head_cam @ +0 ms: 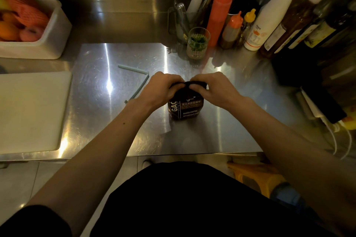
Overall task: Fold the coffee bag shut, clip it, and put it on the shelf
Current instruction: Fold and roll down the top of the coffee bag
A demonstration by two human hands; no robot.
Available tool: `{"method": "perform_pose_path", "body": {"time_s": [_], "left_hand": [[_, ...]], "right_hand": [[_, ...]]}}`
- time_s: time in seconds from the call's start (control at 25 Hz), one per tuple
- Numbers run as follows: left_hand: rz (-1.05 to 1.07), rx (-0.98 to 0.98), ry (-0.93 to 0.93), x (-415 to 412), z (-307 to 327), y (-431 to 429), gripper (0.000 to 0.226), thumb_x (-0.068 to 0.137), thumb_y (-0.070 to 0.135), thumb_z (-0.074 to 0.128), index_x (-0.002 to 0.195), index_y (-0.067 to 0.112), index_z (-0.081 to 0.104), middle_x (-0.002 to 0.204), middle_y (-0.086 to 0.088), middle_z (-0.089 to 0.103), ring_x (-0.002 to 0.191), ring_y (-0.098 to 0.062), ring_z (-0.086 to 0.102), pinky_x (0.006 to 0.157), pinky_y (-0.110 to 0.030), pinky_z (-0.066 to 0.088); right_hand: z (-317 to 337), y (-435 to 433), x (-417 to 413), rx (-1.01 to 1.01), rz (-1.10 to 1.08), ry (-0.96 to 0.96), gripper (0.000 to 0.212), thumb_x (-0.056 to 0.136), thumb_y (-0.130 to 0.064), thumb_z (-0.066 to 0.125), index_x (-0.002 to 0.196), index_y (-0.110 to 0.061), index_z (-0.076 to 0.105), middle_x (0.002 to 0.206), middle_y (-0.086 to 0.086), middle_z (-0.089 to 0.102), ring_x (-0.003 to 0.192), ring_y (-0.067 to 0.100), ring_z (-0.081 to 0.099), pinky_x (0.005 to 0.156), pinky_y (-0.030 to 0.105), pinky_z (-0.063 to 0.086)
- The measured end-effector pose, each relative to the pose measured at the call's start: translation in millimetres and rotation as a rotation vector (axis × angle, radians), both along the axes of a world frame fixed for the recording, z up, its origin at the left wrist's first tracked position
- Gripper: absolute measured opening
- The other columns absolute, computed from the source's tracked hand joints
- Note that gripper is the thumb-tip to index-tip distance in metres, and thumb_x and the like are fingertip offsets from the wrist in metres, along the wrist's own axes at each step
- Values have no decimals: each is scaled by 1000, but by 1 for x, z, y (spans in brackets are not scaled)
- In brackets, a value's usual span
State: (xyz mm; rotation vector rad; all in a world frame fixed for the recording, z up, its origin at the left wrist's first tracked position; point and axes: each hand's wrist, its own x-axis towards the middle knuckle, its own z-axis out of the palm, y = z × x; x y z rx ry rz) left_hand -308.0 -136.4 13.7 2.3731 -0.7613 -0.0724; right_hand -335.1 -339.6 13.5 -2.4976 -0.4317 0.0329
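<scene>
A dark coffee bag (185, 109) with white lettering stands upright on the steel counter (221, 121) in front of me. My left hand (162, 87) grips the left end of its rolled-down top. My right hand (213, 87) pinches the right end of the same fold. The fingers hide most of the folded edge. A long pale blue bag clip (137, 81) lies spread wide on the counter just left of my left hand, touching nothing.
A white cutting board (32, 109) lies at the left. Behind it a white tub (55, 32) holds fruit. Squeeze bottles (219, 15), a glass with green sprigs (197, 43) and tall bottles (289, 19) crowd the back right. A yellow stool (258, 177) stands on the floor.
</scene>
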Motion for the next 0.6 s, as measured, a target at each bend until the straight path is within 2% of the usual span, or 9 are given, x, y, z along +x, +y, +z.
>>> {"method": "perform_pose_path", "body": {"time_s": [0.12,0.2,0.24,0.36,0.4,0.48,0.52,0.6], "left_hand": [[-58,14,17,1,1,1,19,91,18,60,98,9,75,84,-10,77,73,-24,71,69,-34,56],[-97,16,35,4,0,8,18,92,19,61,102,11,74,87,-8,77,75,-21,72,71,-36,57],[-117,14,40,4,0,12,18,93,18,61,104,11,74,90,-8,78,77,-20,72,72,-32,57],[-145,0,60,3,0,19,20,93,12,61,109,9,73,96,-10,77,80,-9,67,72,-4,46],[-158,-1,86,4,2,21,21,94,11,59,111,9,72,98,-9,77,82,-7,66,72,-2,44],[-185,15,170,9,5,24,23,96,10,56,114,11,70,103,-7,76,89,-10,68,78,-8,47],[-193,30,204,11,7,25,25,96,10,55,116,11,69,106,-7,75,93,-13,68,82,-15,50],[-194,48,238,14,9,26,26,96,9,54,118,12,69,110,-7,74,98,-15,68,87,-26,53]], "right_hand": [[-1,2,2,-73,34,-66,19,94,-26,56,91,-12,70,74,10,72,66,29,65,63,37,51],[-3,6,0,-101,63,-80,24,94,-27,53,88,-11,69,69,10,69,61,29,63,60,40,52],[-3,6,-1,-103,74,-78,25,94,-28,51,88,-11,69,68,11,69,60,29,62,59,42,52],[2,4,0,-49,124,-21,22,95,-21,53,91,-9,72,68,12,70,59,26,62,60,44,53],[5,3,1,-32,147,6,21,95,-18,54,95,-9,72,72,11,71,60,24,63,62,42,54],[8,-1,3,5,160,62,22,96,-14,53,104,-10,73,81,9,74,65,18,63,68,37,55],[9,-2,3,14,154,76,22,96,-13,53,106,-11,73,85,8,75,68,18,64,71,37,56],[6,-2,3,34,129,72,22,96,-12,53,105,-11,73,84,9,75,70,21,66,71,41,56]]}}
